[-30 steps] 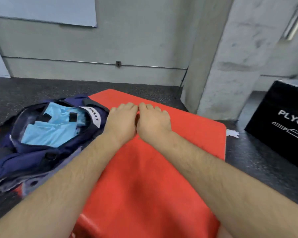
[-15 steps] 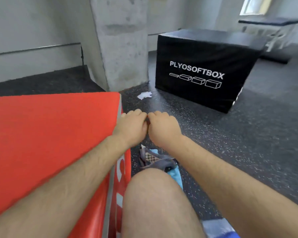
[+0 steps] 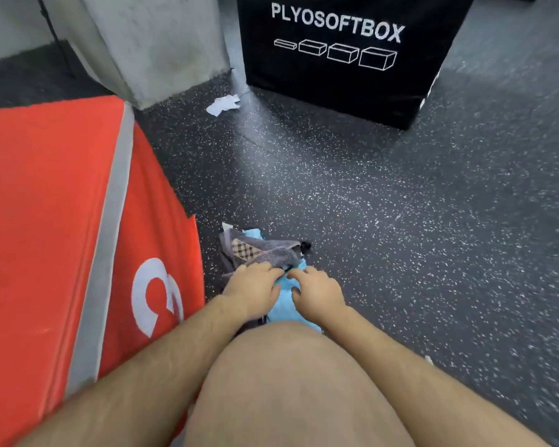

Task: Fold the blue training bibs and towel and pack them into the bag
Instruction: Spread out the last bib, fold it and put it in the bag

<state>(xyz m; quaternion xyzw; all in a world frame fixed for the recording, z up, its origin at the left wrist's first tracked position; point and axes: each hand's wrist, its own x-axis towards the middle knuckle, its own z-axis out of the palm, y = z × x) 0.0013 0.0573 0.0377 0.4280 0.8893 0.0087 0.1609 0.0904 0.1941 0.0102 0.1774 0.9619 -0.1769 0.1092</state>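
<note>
Gym floor (image 3: 368, 204) | left fingers (image 3: 265, 269) curl on towel (image 3: 265, 253) | right fingers (image 3: 300, 275) curl on bib (image 3: 284, 306)

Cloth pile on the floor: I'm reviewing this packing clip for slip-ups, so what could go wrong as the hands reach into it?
1. The grey checked towel lies bunched over the blue bib, so the left hand and right hand may lift both together.
2. The knee hides the bib's near part, so a corner could drag on the speckled floor unseen.
</note>
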